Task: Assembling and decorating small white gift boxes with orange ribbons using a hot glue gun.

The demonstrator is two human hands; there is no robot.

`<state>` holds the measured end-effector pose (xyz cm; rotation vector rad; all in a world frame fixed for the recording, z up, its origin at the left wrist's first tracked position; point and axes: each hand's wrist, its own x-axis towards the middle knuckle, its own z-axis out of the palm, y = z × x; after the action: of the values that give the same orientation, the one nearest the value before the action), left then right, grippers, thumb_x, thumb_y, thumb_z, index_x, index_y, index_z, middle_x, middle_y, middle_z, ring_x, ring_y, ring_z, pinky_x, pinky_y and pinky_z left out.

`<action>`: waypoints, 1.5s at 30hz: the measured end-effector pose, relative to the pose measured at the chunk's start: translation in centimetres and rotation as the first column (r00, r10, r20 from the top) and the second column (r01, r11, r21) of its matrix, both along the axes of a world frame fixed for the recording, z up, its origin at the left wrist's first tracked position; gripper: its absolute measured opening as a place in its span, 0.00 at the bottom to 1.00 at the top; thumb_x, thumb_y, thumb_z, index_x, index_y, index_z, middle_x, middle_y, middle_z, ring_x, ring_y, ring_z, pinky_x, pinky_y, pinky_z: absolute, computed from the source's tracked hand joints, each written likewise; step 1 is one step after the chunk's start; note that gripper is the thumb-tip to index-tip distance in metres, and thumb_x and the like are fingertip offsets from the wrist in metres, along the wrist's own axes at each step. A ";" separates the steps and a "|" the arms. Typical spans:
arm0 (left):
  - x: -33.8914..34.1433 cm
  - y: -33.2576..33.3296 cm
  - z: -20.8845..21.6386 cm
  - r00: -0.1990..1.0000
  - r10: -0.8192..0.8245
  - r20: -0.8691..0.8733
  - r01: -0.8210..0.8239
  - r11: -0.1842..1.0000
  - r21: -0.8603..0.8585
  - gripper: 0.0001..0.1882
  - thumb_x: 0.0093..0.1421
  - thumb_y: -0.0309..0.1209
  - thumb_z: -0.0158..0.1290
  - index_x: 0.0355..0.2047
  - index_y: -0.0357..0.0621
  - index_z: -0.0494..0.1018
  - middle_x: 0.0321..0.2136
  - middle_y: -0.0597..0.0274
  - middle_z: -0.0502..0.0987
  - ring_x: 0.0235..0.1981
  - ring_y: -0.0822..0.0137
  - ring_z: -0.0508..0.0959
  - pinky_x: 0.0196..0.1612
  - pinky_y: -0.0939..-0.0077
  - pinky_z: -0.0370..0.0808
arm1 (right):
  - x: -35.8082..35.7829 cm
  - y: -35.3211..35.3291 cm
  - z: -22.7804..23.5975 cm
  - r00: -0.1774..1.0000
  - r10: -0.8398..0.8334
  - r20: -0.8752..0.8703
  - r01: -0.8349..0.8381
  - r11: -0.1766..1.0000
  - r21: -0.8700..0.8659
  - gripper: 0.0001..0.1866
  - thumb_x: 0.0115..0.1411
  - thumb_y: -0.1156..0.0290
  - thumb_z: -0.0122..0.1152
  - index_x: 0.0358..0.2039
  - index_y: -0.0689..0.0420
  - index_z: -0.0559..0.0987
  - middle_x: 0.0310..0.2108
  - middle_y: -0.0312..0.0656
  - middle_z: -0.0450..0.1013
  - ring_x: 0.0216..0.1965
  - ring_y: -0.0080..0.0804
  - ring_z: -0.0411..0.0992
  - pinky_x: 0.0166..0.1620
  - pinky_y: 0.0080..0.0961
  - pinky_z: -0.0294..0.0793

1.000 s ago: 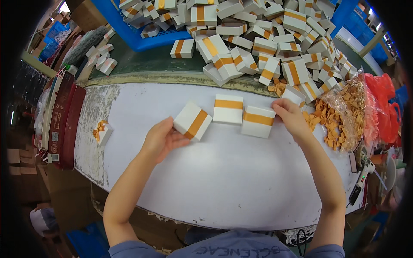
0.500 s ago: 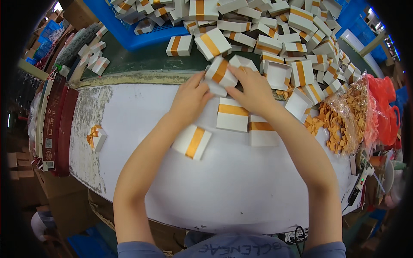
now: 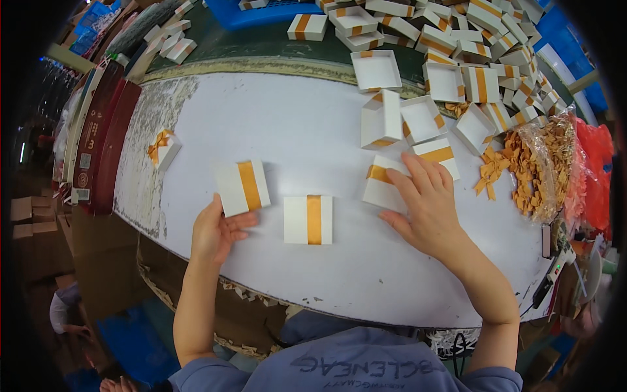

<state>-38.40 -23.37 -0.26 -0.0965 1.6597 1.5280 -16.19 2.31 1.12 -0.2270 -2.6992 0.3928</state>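
Grasping the right box (image 3: 382,195), the right hand (image 3: 428,210) has its fingers laid over the far side and its thumb against the near edge; that much I read clearly from my end. The left hand (image 3: 210,232) touches the lower left corner of the left box (image 3: 236,188), but I cannot tell whether it is clenched on it, since that box is slightly blurred and what lies under it is out of my sight. Between them the middle box (image 3: 307,220) lies flat, touched by neither hand, its gold ribbon upright in my view. Fingers of the right hand partly cover a fourth box (image 3: 444,155) just beyond.

Half a second ago I saw both hands together at the edge of the box pile (image 3: 467,52); now they are well apart and nearer the body, and my view has shifted, so the blue crate (image 3: 225,16) is mostly cut off at the top.

All this lies on a white tabletop (image 3: 281,144), worn bare along its left side, where a small bow-topped box (image 3: 170,151) sits near a dark red carton (image 3: 108,147). To the right I see gold bows (image 3: 530,171) beside a red plastic bag (image 3: 595,157). Another person (image 3: 65,306) shows dimly at far left.
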 end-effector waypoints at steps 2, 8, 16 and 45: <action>-0.2 -2.3 -0.7 0.999 -0.032 -0.007 0.032 0.997 -0.070 0.22 0.64 0.47 0.38 0.44 0.39 0.67 0.24 0.58 0.77 0.24 0.68 0.78 0.23 0.79 0.72 | 0.4 -0.1 -1.0 0.985 -0.096 0.145 0.090 0.995 0.049 0.33 0.38 0.68 0.69 0.47 0.55 0.68 0.48 0.48 0.62 0.49 0.41 0.61 0.53 0.43 0.54; 0.3 -1.2 2.4 -0.422 -0.656 -0.626 -0.122 0.725 -0.678 0.26 0.54 0.40 0.53 0.52 0.44 0.64 0.45 0.47 0.70 0.43 0.53 0.71 0.45 0.65 0.69 | 1.8 -2.2 0.2 0.938 -0.032 0.344 0.041 0.999 -0.018 0.37 0.37 0.65 0.70 0.50 0.55 0.66 0.47 0.47 0.61 0.50 0.40 0.61 0.55 0.44 0.51; -1.0 1.5 -0.1 -0.097 -0.668 -0.738 0.182 0.717 -0.673 0.29 0.52 0.42 0.55 0.54 0.49 0.64 0.46 0.51 0.67 0.45 0.52 0.68 0.48 0.63 0.66 | -1.1 -6.3 1.7 0.982 0.130 0.140 -0.097 0.970 -0.225 0.40 0.37 0.64 0.71 0.52 0.55 0.65 0.54 0.49 0.57 0.54 0.43 0.58 0.55 0.40 0.53; 10.8 7.4 2.0 -0.254 -0.563 -0.787 0.532 0.598 -0.599 0.44 0.42 0.48 0.61 0.55 0.39 0.58 0.56 0.43 0.56 0.59 0.46 0.54 0.54 0.42 0.52 | 7.5 2.3 1.7 0.979 -0.150 0.135 0.189 0.919 -0.347 0.35 0.43 0.68 0.68 0.52 0.57 0.64 0.56 0.50 0.59 0.57 0.48 0.57 0.59 0.37 0.54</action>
<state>-27.58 -15.96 1.71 1.9750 2.0954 0.5893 -8.67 4.58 2.83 -0.5976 -2.6623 0.8408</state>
